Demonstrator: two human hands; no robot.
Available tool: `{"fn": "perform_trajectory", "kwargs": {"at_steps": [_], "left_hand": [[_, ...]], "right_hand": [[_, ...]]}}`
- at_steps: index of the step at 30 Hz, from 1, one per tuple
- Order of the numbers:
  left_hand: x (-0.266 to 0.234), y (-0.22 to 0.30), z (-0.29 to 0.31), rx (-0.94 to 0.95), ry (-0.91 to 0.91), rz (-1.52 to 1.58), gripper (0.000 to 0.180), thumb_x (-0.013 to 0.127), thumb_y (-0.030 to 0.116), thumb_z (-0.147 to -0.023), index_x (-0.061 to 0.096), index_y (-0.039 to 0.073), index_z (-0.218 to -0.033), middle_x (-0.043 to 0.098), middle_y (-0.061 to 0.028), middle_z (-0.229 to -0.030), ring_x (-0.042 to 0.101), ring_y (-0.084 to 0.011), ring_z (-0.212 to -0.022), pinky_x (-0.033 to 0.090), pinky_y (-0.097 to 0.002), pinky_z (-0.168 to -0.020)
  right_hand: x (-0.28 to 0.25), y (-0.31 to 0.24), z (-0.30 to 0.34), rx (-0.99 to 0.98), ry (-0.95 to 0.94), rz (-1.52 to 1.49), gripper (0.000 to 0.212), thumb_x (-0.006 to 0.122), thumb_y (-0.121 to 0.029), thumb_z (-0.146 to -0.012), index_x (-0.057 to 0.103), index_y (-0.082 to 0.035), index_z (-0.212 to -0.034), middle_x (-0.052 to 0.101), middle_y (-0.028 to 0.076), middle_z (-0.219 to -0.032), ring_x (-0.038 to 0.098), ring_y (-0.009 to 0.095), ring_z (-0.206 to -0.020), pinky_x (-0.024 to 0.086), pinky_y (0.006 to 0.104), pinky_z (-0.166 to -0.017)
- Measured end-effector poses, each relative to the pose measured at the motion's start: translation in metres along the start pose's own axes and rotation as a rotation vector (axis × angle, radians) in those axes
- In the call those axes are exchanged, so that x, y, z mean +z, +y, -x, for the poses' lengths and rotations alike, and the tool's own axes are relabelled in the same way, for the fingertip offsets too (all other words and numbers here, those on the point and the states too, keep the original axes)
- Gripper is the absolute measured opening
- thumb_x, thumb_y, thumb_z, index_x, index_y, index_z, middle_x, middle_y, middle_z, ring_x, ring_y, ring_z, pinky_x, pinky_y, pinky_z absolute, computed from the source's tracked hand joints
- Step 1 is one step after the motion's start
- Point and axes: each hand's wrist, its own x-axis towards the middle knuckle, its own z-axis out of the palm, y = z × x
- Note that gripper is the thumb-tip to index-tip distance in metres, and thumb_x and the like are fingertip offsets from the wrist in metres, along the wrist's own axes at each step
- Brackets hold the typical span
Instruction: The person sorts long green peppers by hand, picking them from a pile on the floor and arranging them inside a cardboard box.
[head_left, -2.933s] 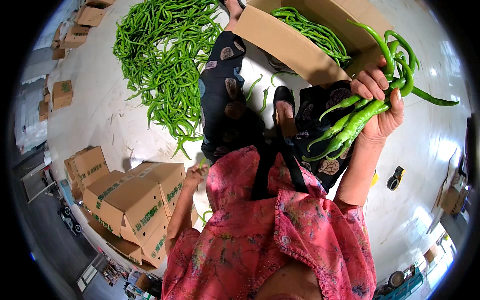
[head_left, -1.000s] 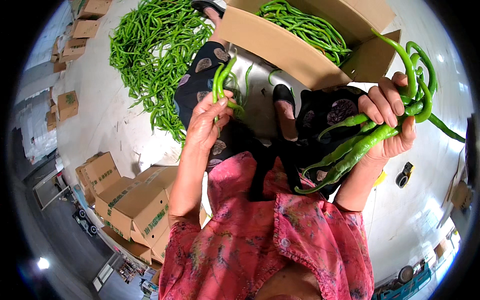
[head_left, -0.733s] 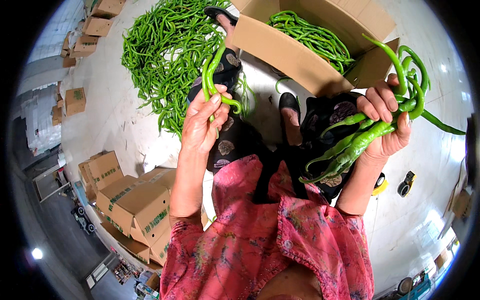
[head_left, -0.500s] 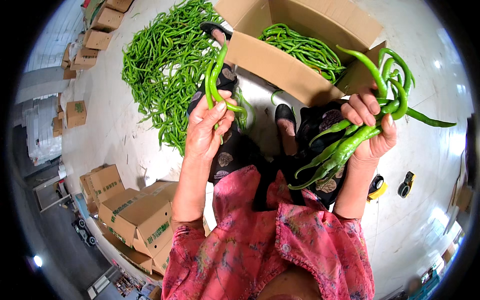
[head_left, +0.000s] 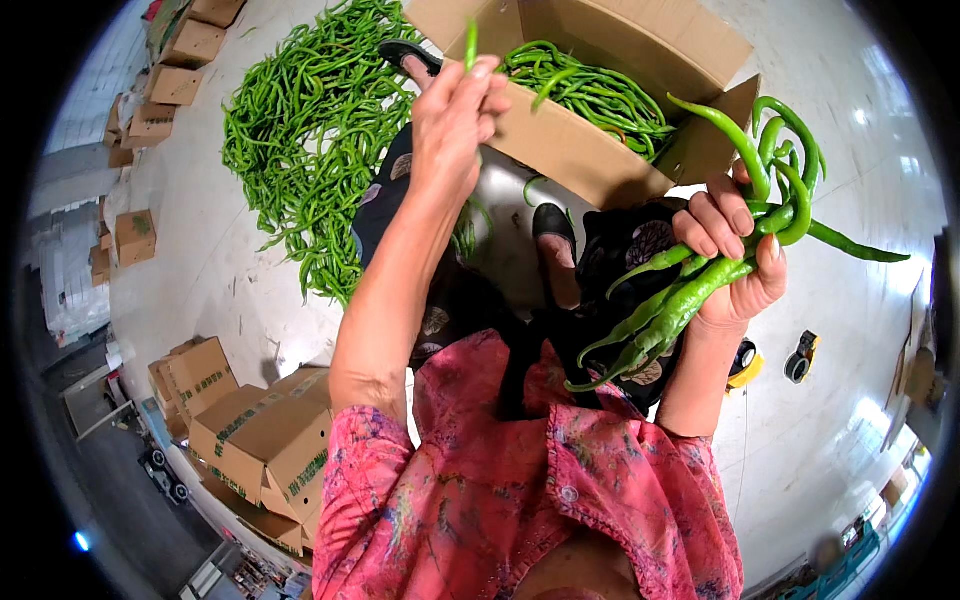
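My left hand (head_left: 455, 125) is raised at the near left corner of an open cardboard box (head_left: 590, 155), fingers closed round a long green chili pepper (head_left: 471, 45) whose tip sticks up past them. A slightly blurred green pepper (head_left: 552, 88) shows over the box's near rim, apart from my fingers; whether it rests on anything I cannot tell. Inside the box lies a heap of green chili peppers (head_left: 600, 95). To the right of the box, my right hand (head_left: 735, 245) grips a bunch of long, curled green chili peppers (head_left: 690, 300), their ends spreading out on both sides.
A wide pile of green chili peppers (head_left: 300, 140) covers the floor at the left. Cardboard boxes (head_left: 265, 430) are stacked at the lower left, and more boxes (head_left: 175, 85) line the far left. Two yellow-and-black tape dispensers, one plainly visible (head_left: 800, 357), lie on the right.
My left hand has moved up and forward from above my lap to the box's near left corner. One pepper now appears over the box rim. My right hand keeps its bunch nearly still.
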Motion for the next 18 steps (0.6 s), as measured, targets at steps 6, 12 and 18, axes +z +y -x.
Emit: {"fn": "perform_trajectory", "kwargs": {"at_steps": [6, 12, 18], "left_hand": [[-0.052, -0.038, 0.034, -0.241, -0.059, 0.18, 0.033, 0.051, 0.018, -0.099, 0.058, -0.001, -0.123, 0.062, -0.0048, -0.093, 0.055, -0.0102, -0.078, 0.041, -0.0227, -0.062], [-0.055, -0.042, 0.049, -0.16, -0.06, 0.27, 0.037, 0.052, 0.016, -0.097, 0.055, -0.002, -0.129, 0.062, -0.0059, -0.102, 0.057, -0.0151, -0.094, 0.045, -0.0282, -0.083], [-0.047, -0.049, 0.043, -0.165, -0.134, 0.411, 0.037, 0.051, 0.015, -0.099, 0.053, -0.002, -0.131, 0.064, -0.0084, -0.106, 0.059, -0.0208, -0.102, 0.045, -0.0338, -0.094]], "right_hand": [[-0.005, -0.002, -0.001, 0.007, -0.021, -0.024, 0.057, 0.074, -0.009, -0.079, 0.045, 0.002, -0.126, 0.046, -0.001, -0.084, 0.046, 0.007, -0.068, 0.04, 0.0262, -0.066], [-0.008, 0.0, -0.005, 0.009, -0.014, -0.01, 0.056, 0.07, -0.012, -0.077, 0.046, -0.003, -0.127, 0.047, 0.0, -0.084, 0.046, 0.01, -0.067, 0.041, 0.0283, -0.065], [-0.006, 0.001, -0.006, 0.004, -0.024, 0.005, 0.055, 0.072, -0.011, -0.079, 0.045, 0.0, -0.126, 0.046, 0.0, -0.084, 0.046, 0.008, -0.067, 0.04, 0.027, -0.065]]}}
